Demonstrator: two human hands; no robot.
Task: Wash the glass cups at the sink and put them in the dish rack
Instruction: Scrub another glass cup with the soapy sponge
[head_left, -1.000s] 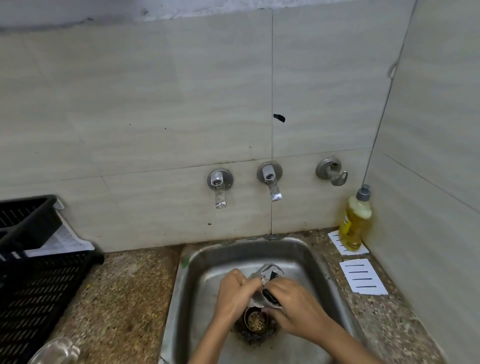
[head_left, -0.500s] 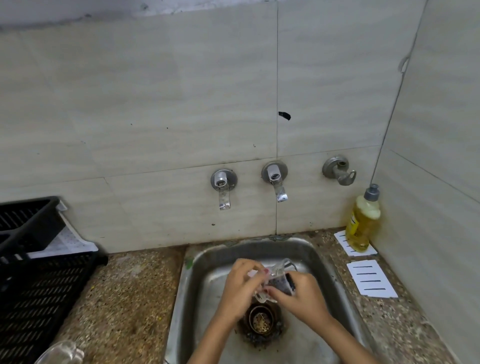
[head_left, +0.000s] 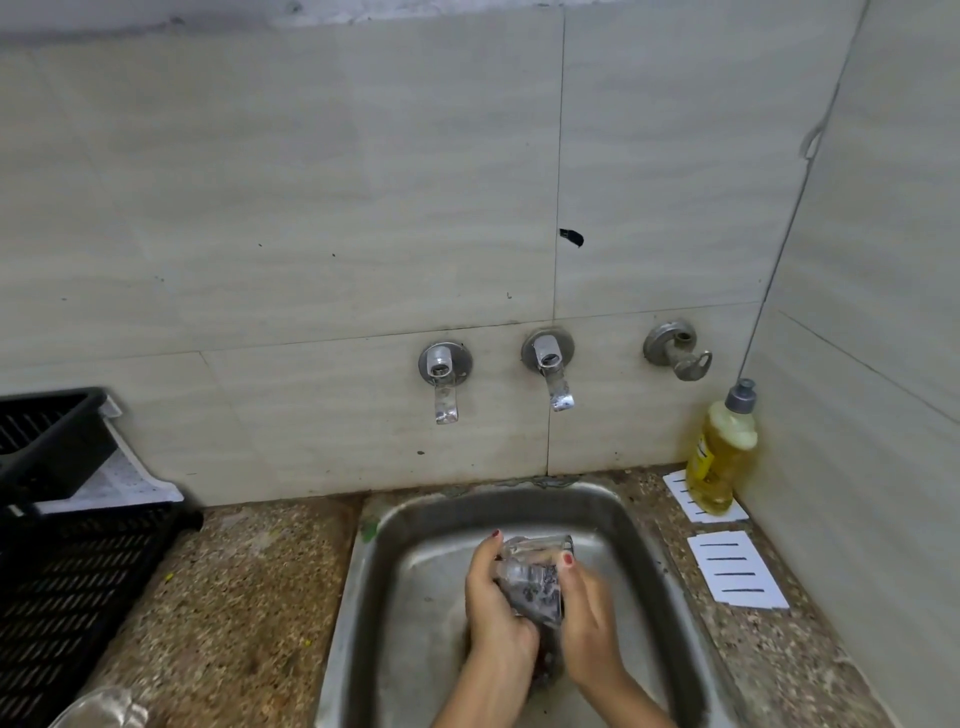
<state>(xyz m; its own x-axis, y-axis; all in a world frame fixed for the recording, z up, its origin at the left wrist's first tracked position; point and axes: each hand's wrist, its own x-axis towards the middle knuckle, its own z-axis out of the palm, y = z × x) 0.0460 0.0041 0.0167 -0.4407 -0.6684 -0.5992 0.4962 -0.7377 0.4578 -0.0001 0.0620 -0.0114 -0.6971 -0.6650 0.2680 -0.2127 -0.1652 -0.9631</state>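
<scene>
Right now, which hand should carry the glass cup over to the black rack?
Probably the left hand. Both it and the right hand grip the glass cup, but the dish rack stands left of the sink, on the left hand's side.

No wording could be read at the sink. The label (head_left: 700, 458) on the yellow soap bottle (head_left: 724, 447) in the corner was too small and blurred to make out, with no brand or number legible. Two white cards on the counter, the near card (head_left: 737, 570) and the far card (head_left: 684, 492) under the bottle, bore only short black lines.
</scene>
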